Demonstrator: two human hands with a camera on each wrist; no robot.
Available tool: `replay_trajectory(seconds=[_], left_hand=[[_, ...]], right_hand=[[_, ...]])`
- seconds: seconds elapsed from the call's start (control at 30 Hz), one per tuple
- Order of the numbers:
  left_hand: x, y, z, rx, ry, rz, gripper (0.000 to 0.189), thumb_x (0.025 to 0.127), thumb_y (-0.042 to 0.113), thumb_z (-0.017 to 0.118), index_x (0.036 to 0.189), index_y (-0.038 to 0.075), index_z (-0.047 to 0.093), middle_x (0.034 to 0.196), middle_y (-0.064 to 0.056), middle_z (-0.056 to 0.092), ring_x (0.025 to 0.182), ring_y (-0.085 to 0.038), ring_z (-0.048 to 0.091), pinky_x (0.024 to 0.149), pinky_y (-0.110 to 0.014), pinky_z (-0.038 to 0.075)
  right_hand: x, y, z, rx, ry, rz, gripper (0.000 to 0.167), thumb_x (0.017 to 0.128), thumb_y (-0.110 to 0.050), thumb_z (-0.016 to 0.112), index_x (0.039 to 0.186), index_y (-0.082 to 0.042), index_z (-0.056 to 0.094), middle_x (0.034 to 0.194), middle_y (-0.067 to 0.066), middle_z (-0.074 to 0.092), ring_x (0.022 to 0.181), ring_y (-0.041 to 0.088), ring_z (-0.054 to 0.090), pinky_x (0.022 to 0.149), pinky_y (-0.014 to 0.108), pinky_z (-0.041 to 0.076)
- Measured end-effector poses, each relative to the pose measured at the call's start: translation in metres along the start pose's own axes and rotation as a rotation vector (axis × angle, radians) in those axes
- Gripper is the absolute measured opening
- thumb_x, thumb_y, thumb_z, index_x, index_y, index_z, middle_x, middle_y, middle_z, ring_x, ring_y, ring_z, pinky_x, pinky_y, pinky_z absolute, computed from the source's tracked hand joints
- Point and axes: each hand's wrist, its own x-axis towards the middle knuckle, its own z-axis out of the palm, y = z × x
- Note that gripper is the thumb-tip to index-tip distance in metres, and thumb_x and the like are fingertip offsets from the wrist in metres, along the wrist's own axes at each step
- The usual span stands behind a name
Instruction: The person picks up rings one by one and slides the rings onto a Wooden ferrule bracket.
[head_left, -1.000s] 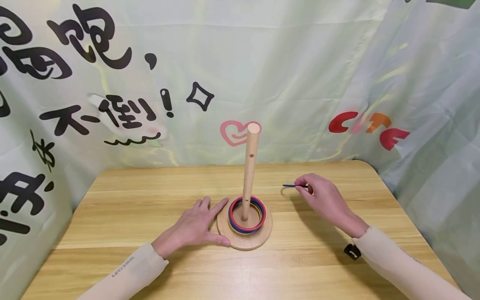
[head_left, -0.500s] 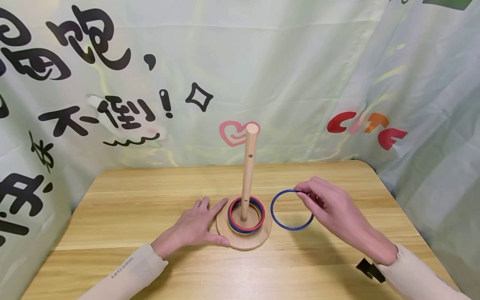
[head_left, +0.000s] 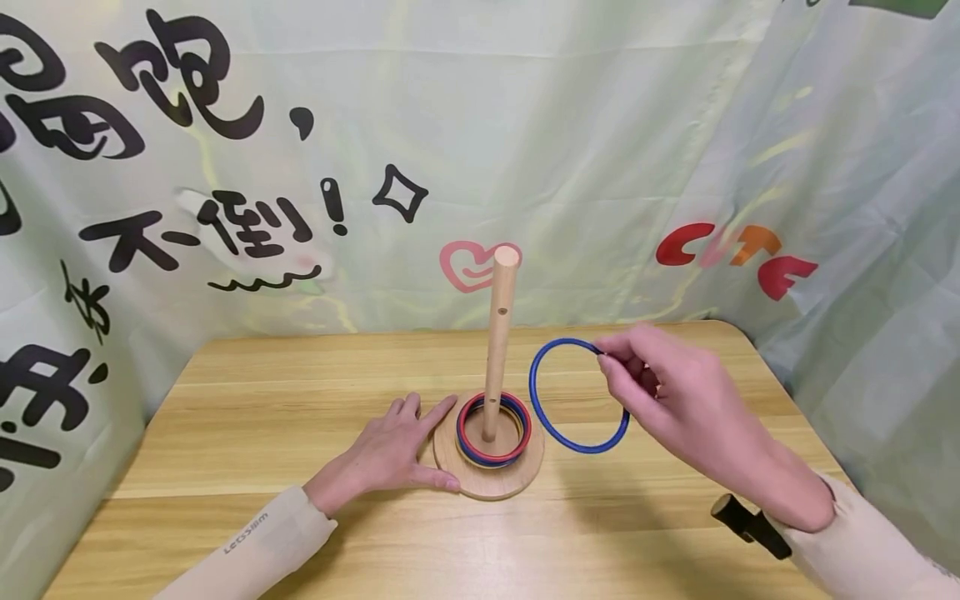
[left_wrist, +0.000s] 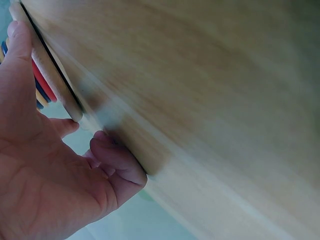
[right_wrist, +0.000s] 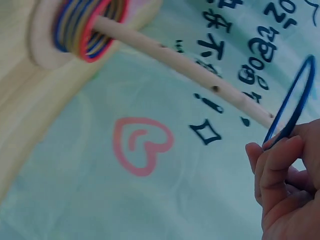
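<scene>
A wooden post [head_left: 498, 342] rises upright from a round wooden base [head_left: 517, 483]. Stacked around its foot are several rings in red, blue and yellow, with a red ring [head_left: 528, 429] uppermost. My left hand [head_left: 386, 450] rests on the table with fingers spread, thumb and forefinger touching the left rim of the base. To the right of the post, my right hand [head_left: 682, 392] pinches a blue ring [head_left: 588, 450] between thumb and fingertips, tilted and held above the table. In the right wrist view this blue ring [right_wrist: 306, 92] overlaps the top end of the post.
The wood-grain table [head_left: 300, 383] ends at the back against a pale printed curtain [head_left: 585, 167], which also hangs at both sides. A black strap mount [head_left: 750, 527] sits at my right wrist.
My right hand has lifted the blue ring and come nearer, turning it from edge-on to show its full circle. The left hand and the base stay where they were.
</scene>
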Motion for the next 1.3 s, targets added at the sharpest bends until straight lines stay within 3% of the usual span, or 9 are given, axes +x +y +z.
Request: replay_trajectory(seconds=[0.07, 0.17, 0.5, 0.67, 0.8, 0.97, 1.13, 1.3], left_hand=[[0.000, 0.000, 0.000, 0.001, 0.001, 0.000, 0.127, 0.075, 0.091, 0.075, 0.173, 0.021, 0.036, 0.104, -0.004, 0.040, 0.086, -0.020, 0.040, 0.055, -0.032, 0.039], [0.000, 0.000, 0.000, -0.003, 0.001, 0.000, 0.127, 0.075, 0.091, 0.075, 0.173, 0.021, 0.036, 0.104, -0.005, 0.040, 0.086, -0.020, 0.040, 0.056, -0.032, 0.039], [0.001, 0.001, 0.000, -0.014, 0.003, 0.013, 0.127, 0.075, 0.091, 0.074, 0.173, 0.020, 0.036, 0.104, -0.005, 0.040, 0.086, -0.020, 0.040, 0.056, -0.032, 0.038], [0.000, 0.001, -0.001, -0.014, -0.005, 0.001, 0.127, 0.075, 0.091, 0.074, 0.173, 0.021, 0.036, 0.105, -0.004, 0.040, 0.087, -0.020, 0.040, 0.057, -0.032, 0.039], [0.000, 0.001, -0.002, -0.015, -0.008, -0.007, 0.127, 0.075, 0.091, 0.075, 0.173, 0.021, 0.036, 0.105, -0.004, 0.040, 0.087, -0.021, 0.040, 0.057, -0.033, 0.039], [0.000, 0.000, -0.003, -0.001, -0.014, -0.009, 0.128, 0.074, 0.092, 0.074, 0.173, 0.021, 0.036, 0.105, -0.005, 0.040, 0.087, -0.021, 0.041, 0.057, -0.033, 0.039], [0.000, -0.002, -0.002, 0.007, -0.018, -0.017, 0.128, 0.073, 0.093, 0.073, 0.174, 0.023, 0.035, 0.105, -0.005, 0.040, 0.086, -0.021, 0.041, 0.057, -0.033, 0.039], [0.000, 0.000, -0.001, 0.000, -0.014, -0.008, 0.128, 0.074, 0.093, 0.073, 0.173, 0.023, 0.036, 0.105, -0.005, 0.040, 0.087, -0.021, 0.041, 0.057, -0.033, 0.039]], right_hand=[[0.009, -0.005, -0.004, 0.035, 0.012, 0.032, 0.007, 0.105, -0.006, 0.073, 0.110, -0.007, 0.076, 0.084, -0.012, 0.060, 0.064, 0.003, 0.053, 0.057, 0.015, 0.045], [0.023, -0.012, -0.008, 0.063, 0.049, 0.086, 0.025, 0.092, 0.011, 0.078, 0.108, -0.008, 0.079, 0.084, -0.012, 0.063, 0.064, 0.005, 0.056, 0.058, 0.016, 0.048], [0.058, -0.021, -0.008, 0.084, 0.178, 0.246, 0.009, 0.102, -0.003, 0.075, 0.110, -0.006, 0.079, 0.079, -0.008, 0.066, 0.055, 0.010, 0.052, 0.052, 0.022, 0.043], [0.073, -0.020, -0.003, 0.058, 0.199, 0.296, 0.009, 0.103, -0.009, 0.073, 0.109, -0.009, 0.080, 0.079, -0.007, 0.068, 0.060, 0.010, 0.058, 0.057, 0.022, 0.046], [0.080, -0.017, 0.003, 0.015, 0.169, 0.299, 0.012, 0.103, -0.009, 0.073, 0.110, -0.010, 0.082, 0.084, -0.005, 0.071, 0.067, 0.007, 0.062, 0.062, 0.022, 0.048], [0.079, -0.007, 0.018, 0.014, 0.086, 0.278, 0.013, 0.103, -0.005, 0.072, 0.110, -0.010, 0.081, 0.084, -0.003, 0.071, 0.059, 0.005, 0.060, 0.055, 0.022, 0.048], [0.067, 0.011, 0.044, 0.050, 0.011, 0.255, 0.016, 0.101, 0.001, 0.068, 0.107, -0.007, 0.081, 0.077, -0.004, 0.069, 0.050, 0.002, 0.057, 0.051, 0.025, 0.051], [0.049, 0.021, 0.066, 0.105, -0.049, 0.311, 0.015, 0.101, 0.002, 0.068, 0.106, -0.006, 0.079, 0.078, -0.004, 0.069, 0.049, 0.004, 0.057, 0.049, 0.029, 0.053]])
